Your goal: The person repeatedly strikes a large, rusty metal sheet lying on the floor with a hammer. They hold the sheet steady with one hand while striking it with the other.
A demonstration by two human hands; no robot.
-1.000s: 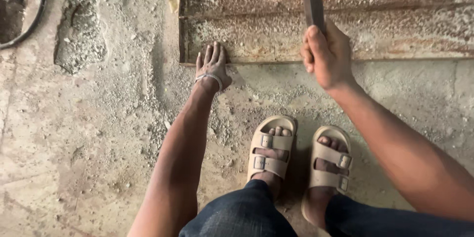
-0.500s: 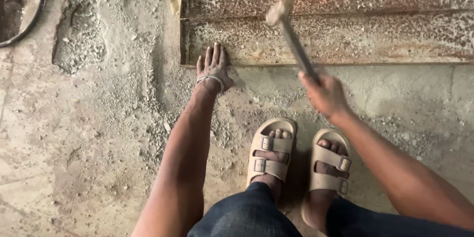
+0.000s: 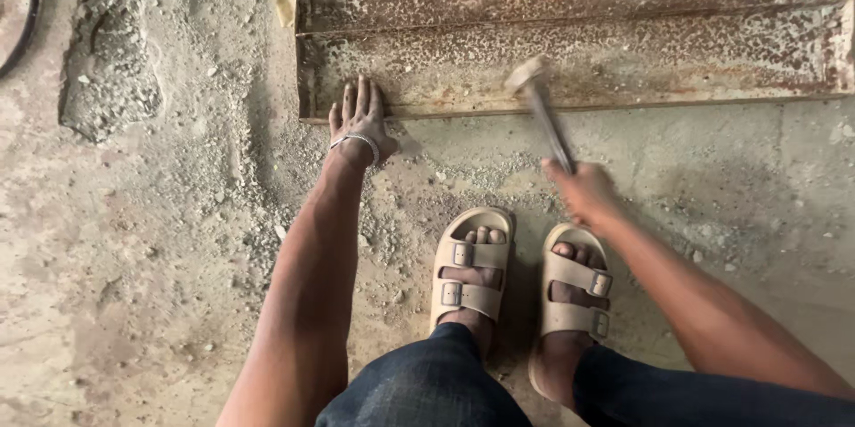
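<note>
Down from its raised position of half a second ago, the hammer (image 3: 539,106) now has its blurred head at the lower step of the rusty metal panel (image 3: 623,0), while the left hand has stayed put. That panel, ribbed and crusted with cement, lies flat along the top of the view on the dusty concrete floor (image 3: 134,302), where grey rubble is scattered. Two beige buckled sandals (image 3: 472,267) stand just below the panel's near edge. The left hand (image 3: 358,115), fingers spread flat and holding nothing, presses on the panel's lower left corner, a thin bangle at its wrist. The right hand (image 3: 583,191) is closed tight around the hammer's handle, near the right sandal.
</note>
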